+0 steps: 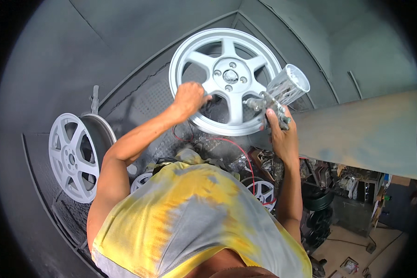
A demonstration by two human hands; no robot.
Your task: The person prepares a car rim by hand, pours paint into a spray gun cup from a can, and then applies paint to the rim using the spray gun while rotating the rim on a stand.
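Note:
A white six-spoke alloy wheel (235, 109) faces me in front, tilted, with its lug holes around a covered centre. At its lower left edge is my left hand (190, 98), fingers curled against the wheel by a spoke; the exact grip is partly hidden. My right hand (284, 132) is wrapped around a spray gun (268, 105) at the wheel's lower right. On top of the gun sits a clear cup (289, 84) smeared with white paint. The gun's nozzle points left toward the wheel's lower spokes.
Another pale alloy wheel (72, 157) stands at the left. Smaller wheels (263, 192) show low beside my torso. A red hose (240, 147) curves below the front wheel. Grey walls (139, 28) surround the far side; a cluttered shelf (356, 187) and dark stacked wheels (317, 217) are at lower right.

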